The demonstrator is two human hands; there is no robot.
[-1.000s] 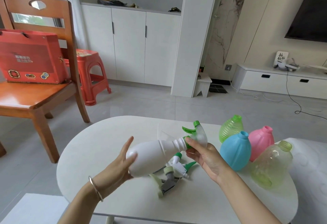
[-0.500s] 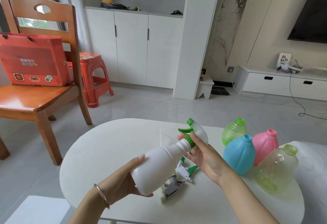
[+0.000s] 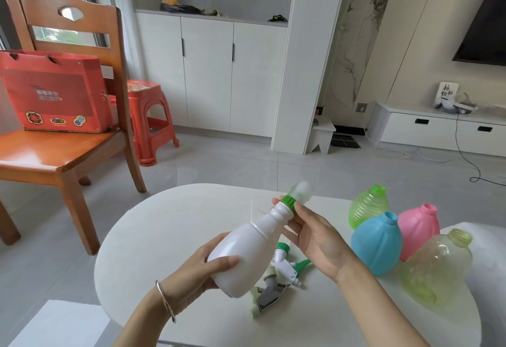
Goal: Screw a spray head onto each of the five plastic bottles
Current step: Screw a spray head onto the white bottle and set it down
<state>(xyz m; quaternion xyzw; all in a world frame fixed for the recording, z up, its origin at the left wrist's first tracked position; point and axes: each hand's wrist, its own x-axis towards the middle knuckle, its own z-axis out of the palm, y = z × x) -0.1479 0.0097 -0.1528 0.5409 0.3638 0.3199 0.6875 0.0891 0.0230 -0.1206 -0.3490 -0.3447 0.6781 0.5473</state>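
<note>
L hand (image 3: 202, 267) curled gripping, R hand (image 3: 315, 237) pinching w/ fingertips.

Plastic bottles, five: one white bottle (image 3: 246, 248), one ribbed green bottle (image 3: 368, 207), one blue bottle (image 3: 376, 245), one pink bottle (image 3: 419, 226), one clear yellow-green bottle (image 3: 435, 267). Spray heads: one fitted spray head (image 3: 301, 192) on the white bottle's neck; at least two loose, one white-and-green spray head (image 3: 284, 266) and one grey spray head (image 3: 269, 293), the heap's full count unclear. Other: one wooden chair (image 3: 54, 155), one red stool (image 3: 147, 116), one red gift bag (image 3: 54, 92).
</note>
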